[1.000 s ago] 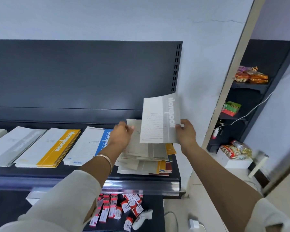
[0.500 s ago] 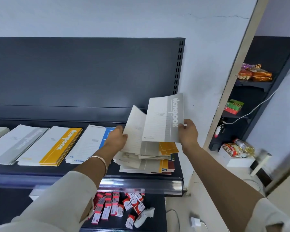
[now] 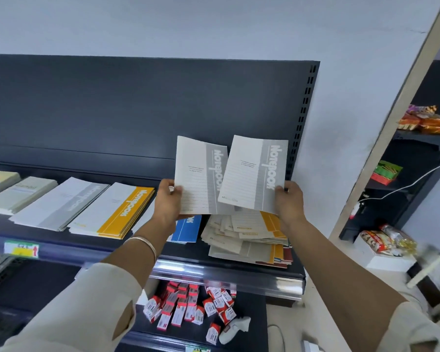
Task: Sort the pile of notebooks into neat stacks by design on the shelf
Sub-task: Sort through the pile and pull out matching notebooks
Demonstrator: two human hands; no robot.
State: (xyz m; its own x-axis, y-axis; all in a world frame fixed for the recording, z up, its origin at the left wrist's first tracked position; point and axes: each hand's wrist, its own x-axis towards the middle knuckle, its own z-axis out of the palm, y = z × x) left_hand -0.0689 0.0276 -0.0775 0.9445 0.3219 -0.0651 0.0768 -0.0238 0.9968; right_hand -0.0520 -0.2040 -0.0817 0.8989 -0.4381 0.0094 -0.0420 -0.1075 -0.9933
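Left hand (image 3: 167, 200) pinches a grey notebook (image 3: 200, 179) at its btm-left edge, thumb on the cover; grip clamped on it. Right hand (image 3: 290, 203) holds a second grey notebook (image 3: 253, 174) at its btm-right corner, grip likewise clamped. Both books are upright w/ covers facing the camera, held in the air above the messy pile (image 3: 249, 241) at the right end of the shelf (image 3: 239, 276). The second book overlaps the first's right edge, in front.

Left of the pile, sorted stacks lie flat in a row on the shelf: blue stack (image 3: 188, 228), partly hidden behind the left wrist, orange stack (image 3: 117, 209), grey stack (image 3: 59, 203), pale green stack (image 3: 23, 193). Bangle (image 3: 144, 243) on the left wrist. Lower shelf: small red & white boxes (image 3: 186, 309), scattered.
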